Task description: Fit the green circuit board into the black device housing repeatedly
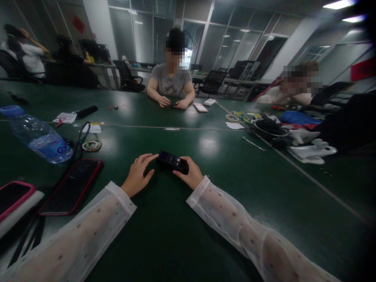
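A small black handheld device (172,161) with a lit screen is held low over the green table, its long side running left to right. My right hand (190,172) grips its right end between thumb and fingers. On the other side my left hand (141,174) is open, fingers spread, with the index fingertip at the device's left end. I cannot tell whether that fingertip presses it. Sheer white dotted sleeves cover both forearms. The exact kind of device is too dark to make out.
At left stand a water bottle (44,137), a red-cased phone (72,188), a pink-rimmed phone (14,197) and a coiled bracelet-like ring (91,145). A wrench (253,143) lies right, near cables and a white tool (313,150). Opposite sits a person (172,84) handling something small and dark.
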{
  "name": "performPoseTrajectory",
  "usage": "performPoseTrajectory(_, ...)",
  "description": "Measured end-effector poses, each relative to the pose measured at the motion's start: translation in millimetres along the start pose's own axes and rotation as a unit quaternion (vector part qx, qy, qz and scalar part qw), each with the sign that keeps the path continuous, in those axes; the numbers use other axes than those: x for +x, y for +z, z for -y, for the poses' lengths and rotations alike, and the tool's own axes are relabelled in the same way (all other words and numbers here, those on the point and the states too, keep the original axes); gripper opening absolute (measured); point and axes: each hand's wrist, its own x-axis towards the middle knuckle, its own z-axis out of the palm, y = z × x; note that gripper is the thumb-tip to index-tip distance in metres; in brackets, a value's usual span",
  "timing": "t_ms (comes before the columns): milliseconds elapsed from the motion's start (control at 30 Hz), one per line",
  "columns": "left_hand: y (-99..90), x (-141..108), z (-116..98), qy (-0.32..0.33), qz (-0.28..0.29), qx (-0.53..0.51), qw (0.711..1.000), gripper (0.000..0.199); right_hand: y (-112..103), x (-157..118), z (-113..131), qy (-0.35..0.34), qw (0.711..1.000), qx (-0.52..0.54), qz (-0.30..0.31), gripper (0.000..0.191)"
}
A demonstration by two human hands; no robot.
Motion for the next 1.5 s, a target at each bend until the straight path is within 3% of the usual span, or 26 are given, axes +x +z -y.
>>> performPoseTrajectory(300,3.1,-4.6,-10.7,0.043,-0.013,0.09,0.995,0.059,-0.7,-0.9,0.2,-0.051,0.998,0.0,0.025,0.046)
performPoseTrajectory(833,4.3,-6.2,-13.9,0.063,-0.013,0.136,0.989,0.064,-2.3,-0.9,6.2,-0.039,0.999,0.017,0.026,0.044)
performPoseTrajectory(1100,10.1,-6.5,-3.5,0.024,-0.077,0.115,0.99,0.069,1.0,-1.9,4.4,-0.04,0.994,0.054,-0.085,0.045)
performPoseTrajectory(1300,14.2,-5.9,7.7,0.001,-0.004,0.145,0.989,0.039,2.8,3.0,-13.0,0.029,0.97,0.086,-0.227,0.048)
performPoseTrajectory(1500,15.1,-7.0,7.2,0.012,0.012,0.16,0.987,0.035,6.1,5.8,-37.5,0.1,0.965,0.067,-0.233,0.046)
